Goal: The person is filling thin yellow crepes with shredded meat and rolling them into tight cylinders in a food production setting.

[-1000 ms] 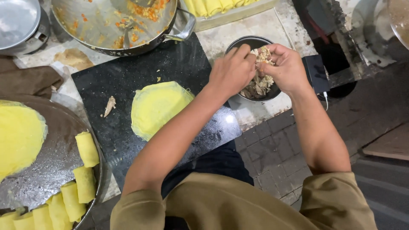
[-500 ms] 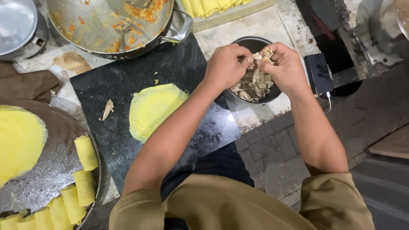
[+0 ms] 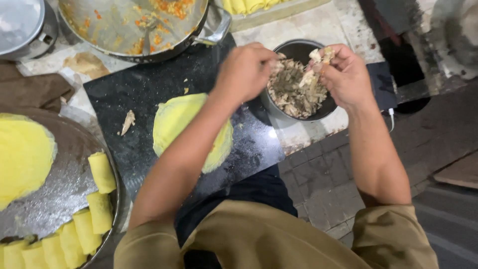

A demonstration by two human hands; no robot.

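Both my hands hover over a dark round bowl (image 3: pixel 293 51) of shredded brownish filling (image 3: pixel 294 92). My left hand (image 3: pixel 245 71) is curled at the bowl's left rim, its fingers touching the filling. My right hand (image 3: pixel 343 73) pinches a clump of filling above the bowl's right side. A round yellow crepe (image 3: pixel 175 119) lies flat on the black stone slab (image 3: pixel 134 89), partly hidden under my left forearm. A small scrap of filling (image 3: pixel 128 122) lies on the slab to its left.
A large metal tray (image 3: pixel 69 174) at the left holds a yellow crepe (image 3: pixel 22 154) and several rolled yellow crepes (image 3: pixel 102 172). A big steel pan (image 3: pixel 129 22) with orange bits sits at the top. A lidded steel pot (image 3: pixel 22 22) is at top left, a brown cloth (image 3: pixel 30 92) below it.
My right hand has lifted a clump of filling a little higher out of the bowl. My left hand stays at the bowl's left rim.
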